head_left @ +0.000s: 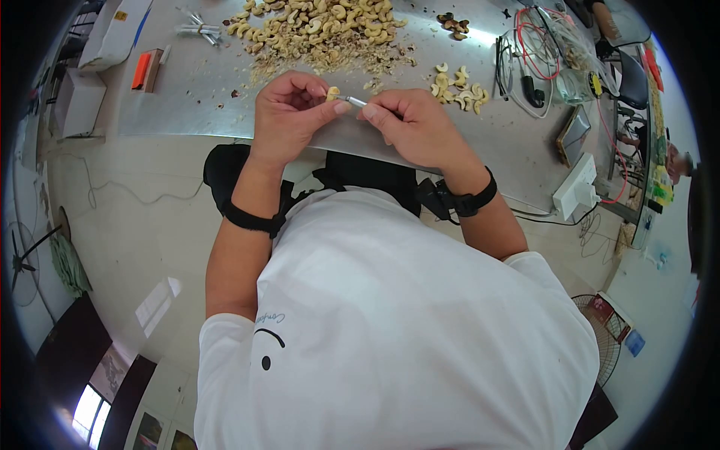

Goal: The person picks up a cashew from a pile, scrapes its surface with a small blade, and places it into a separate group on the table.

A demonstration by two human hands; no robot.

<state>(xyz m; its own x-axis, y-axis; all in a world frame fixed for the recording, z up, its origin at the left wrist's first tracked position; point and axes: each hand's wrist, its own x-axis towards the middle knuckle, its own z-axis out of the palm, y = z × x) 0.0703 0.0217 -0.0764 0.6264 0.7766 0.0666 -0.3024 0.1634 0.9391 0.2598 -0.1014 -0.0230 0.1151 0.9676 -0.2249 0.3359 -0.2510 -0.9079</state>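
My left hand [289,116] pinches a single cashew [332,92] between thumb and fingertips, above the near edge of the metal table. In my right hand [420,124] is a slim, silver-handled tool [355,101]; its narrow tip reaches the cashew, and I cannot make out the blade's exact shape. Beyond my hands lies a large heap of cashews [322,26], with crumbs and skin flakes [300,61] spread along its near side. A smaller group of pale cashews [460,90] rests to the right of my right hand. Farther back sits a little pile of dark brown pieces [453,27].
On the left are an orange-and-brown box [146,71], a bundle of clear-wrapped sticks [199,30] and a white carton [116,34]. Tangled cables [536,45], a glass jar [574,86], a phone-like device [574,135] and a white power strip [576,186] occupy the right side.
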